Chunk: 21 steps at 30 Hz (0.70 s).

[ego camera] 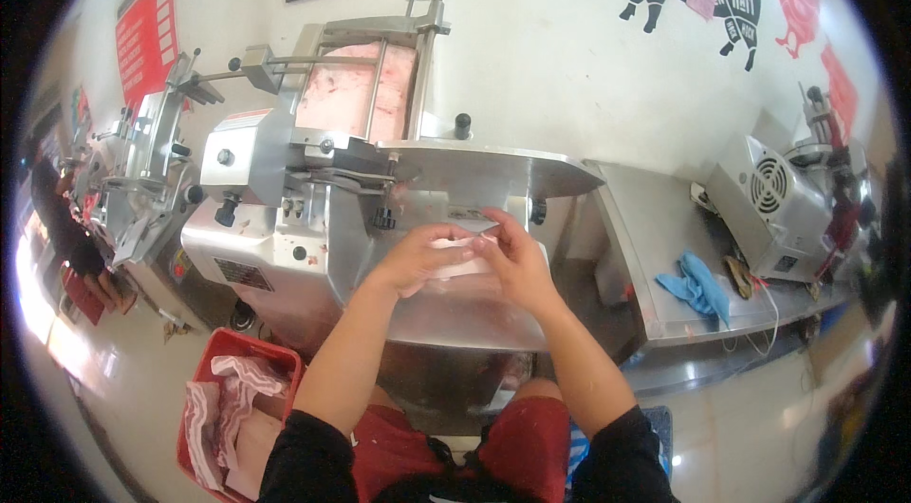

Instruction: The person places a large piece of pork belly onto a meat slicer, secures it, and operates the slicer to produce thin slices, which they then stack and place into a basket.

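Observation:
Both of my hands meet over the metal receiving tray of a meat slicer. My left hand has its thumb and fingers closed on a white sheet or strip, whose material I cannot make out. My right hand pinches the same white piece near its upper right end. Above and behind the hands, a large slab of pale pink meat lies in the slicer's carriage, under metal bars. At lower left a red plastic crate holds strips of pork belly and a larger pale piece.
Right of the slicer stands a stainless steel table with a blue cloth, a white cable and another metal machine. A second slicer is at left, and beyond it a person at the far left edge.

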### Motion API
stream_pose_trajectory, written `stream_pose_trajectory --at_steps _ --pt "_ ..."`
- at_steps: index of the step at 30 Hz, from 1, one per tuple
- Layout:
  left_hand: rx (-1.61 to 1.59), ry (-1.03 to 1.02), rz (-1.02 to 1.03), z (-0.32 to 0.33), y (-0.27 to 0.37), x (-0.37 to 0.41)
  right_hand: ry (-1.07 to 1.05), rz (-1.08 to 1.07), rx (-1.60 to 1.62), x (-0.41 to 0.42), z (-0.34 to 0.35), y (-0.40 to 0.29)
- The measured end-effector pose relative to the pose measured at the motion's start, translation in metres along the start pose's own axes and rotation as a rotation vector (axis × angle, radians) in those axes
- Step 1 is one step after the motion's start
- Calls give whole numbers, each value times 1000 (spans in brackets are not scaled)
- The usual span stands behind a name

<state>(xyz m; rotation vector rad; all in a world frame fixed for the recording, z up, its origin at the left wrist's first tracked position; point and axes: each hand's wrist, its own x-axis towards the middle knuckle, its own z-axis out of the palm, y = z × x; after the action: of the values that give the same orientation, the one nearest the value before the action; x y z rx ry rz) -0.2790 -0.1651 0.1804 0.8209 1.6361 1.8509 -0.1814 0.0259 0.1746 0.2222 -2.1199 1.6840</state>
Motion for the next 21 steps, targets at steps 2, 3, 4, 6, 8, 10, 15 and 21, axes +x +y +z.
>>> stream_pose_trajectory --at_steps 2,3,4,6,8,10,15,21 --pt "58 5 41 4 3 1 45 34 -140 -2 -4 -3" --pt "178 36 30 -1 3 2 65 46 -215 -2 -8 -5" --pt "299 63 23 -13 3 3 51 103 -368 -2 -16 0" --pt "617 123 -29 -43 -5 2 22 217 -671 -4 -35 18" --pt "709 157 -105 -62 -11 -2 132 9 -819 -15 -44 25" --pt "788 265 -105 -60 -9 1 171 -164 -863 -16 -46 25" --pt "-321 331 188 -73 -12 42 -168 -347 -712 -16 -17 32" --pt "-1098 352 36 -67 5 77 -198 -316 -933 -25 -15 22"
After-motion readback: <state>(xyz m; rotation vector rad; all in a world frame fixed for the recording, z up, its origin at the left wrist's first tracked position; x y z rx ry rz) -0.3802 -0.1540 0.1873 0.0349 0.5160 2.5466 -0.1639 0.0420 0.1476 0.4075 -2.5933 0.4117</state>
